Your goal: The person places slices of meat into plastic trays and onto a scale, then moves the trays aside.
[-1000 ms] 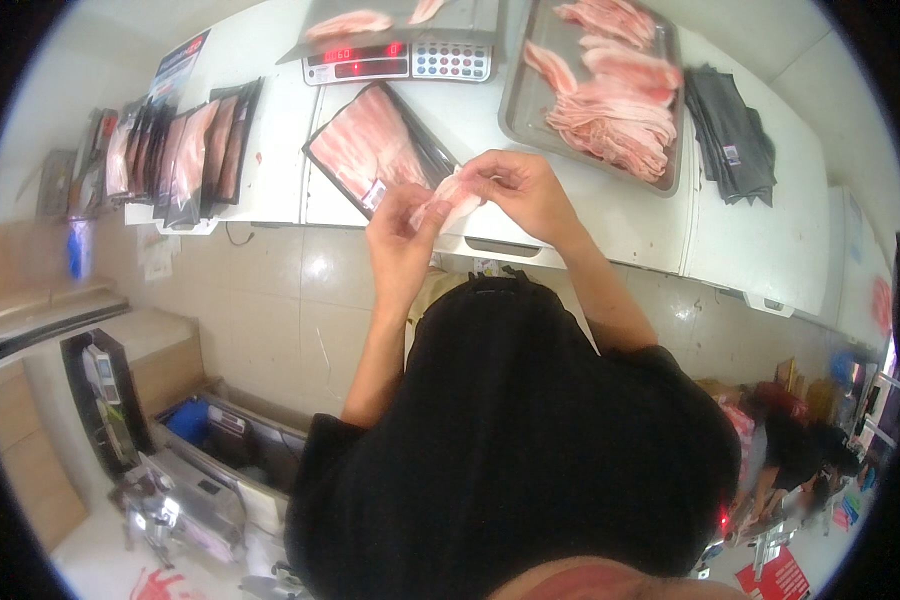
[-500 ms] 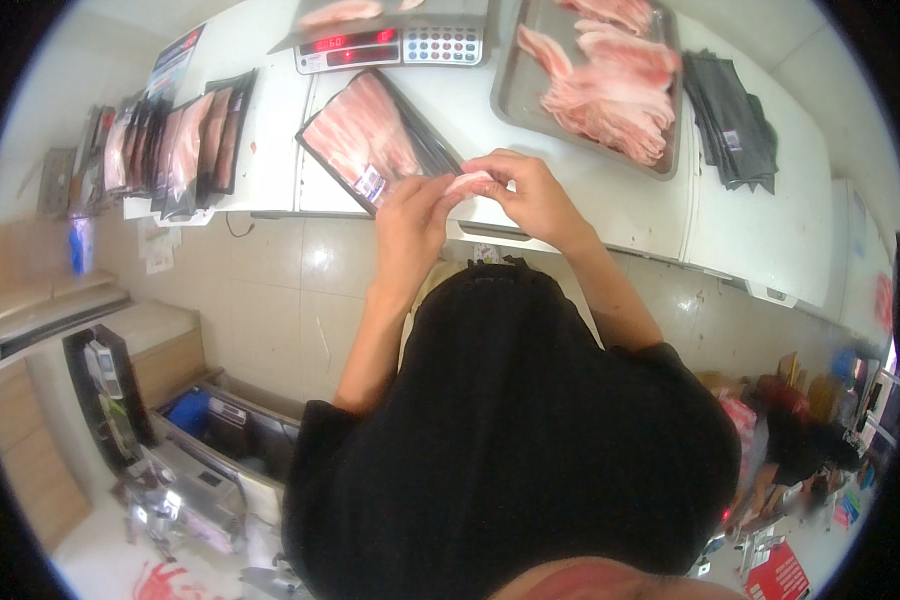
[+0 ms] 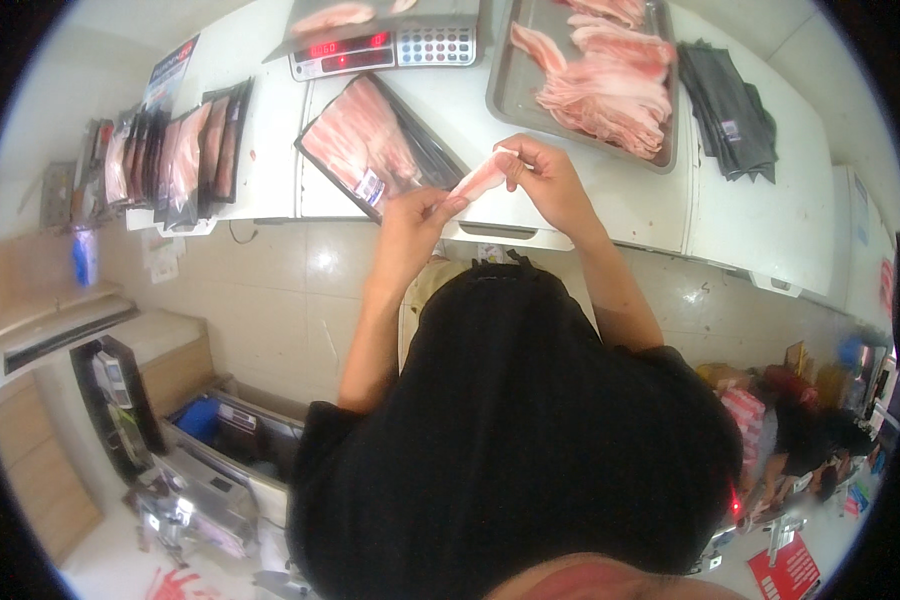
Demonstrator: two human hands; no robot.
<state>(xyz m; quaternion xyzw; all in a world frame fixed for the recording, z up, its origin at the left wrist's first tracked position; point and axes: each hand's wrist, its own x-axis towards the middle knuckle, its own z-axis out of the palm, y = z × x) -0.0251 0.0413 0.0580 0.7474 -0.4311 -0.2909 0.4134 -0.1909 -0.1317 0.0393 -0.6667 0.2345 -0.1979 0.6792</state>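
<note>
Clearly, left hand (image 3: 408, 222) pinches meat (image 3: 484, 178) near label (image 3: 370, 187).

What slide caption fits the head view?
Left hand and right hand hold a meat slice between them, near a meat pack and grey tray.

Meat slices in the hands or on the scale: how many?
3 visible: one held slice between the left hand and right hand; a second slice on the scale; a third slice right of that, cut off by the picture's top. More may be hidden.
</note>
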